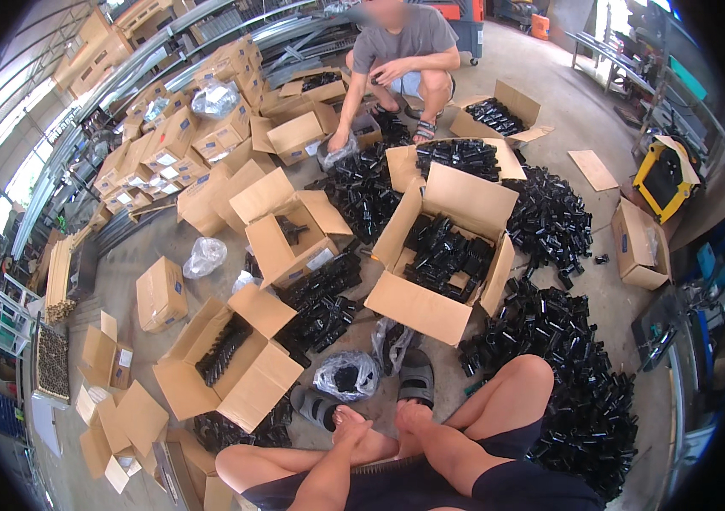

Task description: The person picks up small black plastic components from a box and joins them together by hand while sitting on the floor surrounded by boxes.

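Note:
My left hand (351, 428) is down at my left foot, beside its grey sandal (315, 408). My right hand (414, 417) reaches my right foot, just behind the other grey sandal (416, 380). The fingers of both hands blend with the feet, so their pose is unclear; no part shows in either. In front of the feet lies a clear plastic bag (345, 377) with black pieces inside. An open carton (418, 300) ahead holds many black plastic parts (448, 255). Another open carton (252, 387) at left holds a row of black parts (224, 349).
Loose black parts (550, 341) are heaped along my right side. Across from me a person (405, 60) squats, one hand on a plastic bag (341, 149). Stacked cartons (171, 140) and metal profiles (192, 34) fill the back left. A yellow-framed object (662, 192) stands at right.

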{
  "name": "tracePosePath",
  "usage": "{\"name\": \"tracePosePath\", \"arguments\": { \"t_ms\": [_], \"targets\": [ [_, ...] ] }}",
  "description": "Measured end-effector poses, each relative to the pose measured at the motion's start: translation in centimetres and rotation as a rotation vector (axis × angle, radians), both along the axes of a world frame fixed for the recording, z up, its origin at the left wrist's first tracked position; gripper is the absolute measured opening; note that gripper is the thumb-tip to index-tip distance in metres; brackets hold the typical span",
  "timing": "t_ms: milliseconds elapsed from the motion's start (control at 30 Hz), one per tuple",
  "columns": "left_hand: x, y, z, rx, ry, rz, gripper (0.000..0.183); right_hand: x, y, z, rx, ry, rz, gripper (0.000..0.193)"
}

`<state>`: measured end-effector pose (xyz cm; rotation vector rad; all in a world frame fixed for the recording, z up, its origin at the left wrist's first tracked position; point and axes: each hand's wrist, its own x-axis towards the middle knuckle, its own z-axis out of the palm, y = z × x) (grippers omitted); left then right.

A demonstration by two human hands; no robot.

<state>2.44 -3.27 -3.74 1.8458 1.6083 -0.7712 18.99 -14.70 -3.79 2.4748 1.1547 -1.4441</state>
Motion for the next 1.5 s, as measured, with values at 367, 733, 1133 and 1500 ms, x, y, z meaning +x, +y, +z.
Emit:
{"name": "tracePosePath", "arguments": {
  "t_ms": [367,733,1133,1500],
  "targets": [
    [-0.3,-1.9,3.3,-0.134,0.028,-0.326,0.094,0.2,-0.6,-0.6,0.001,-0.006,-0.018,0.058],
    [-0.6,-1.4,0.7,-0.221,-0.049,-0.086,0.143,0.9,-0.3,1.5,-0.150,0.148,0.060,0.057],
    [2.4,-0.5,-0.3,-0.273,0.004,0.010,0.135,0.7,-2.0,-2.6,-0.007,-0.060,0.004,0.055],
    [0.3,-0.2,-1.6,-0.198,0.007,-0.020,0.122,0.7,-0.1,0.8,-0.102,0.003,0.007,0.062]
  ]
}}
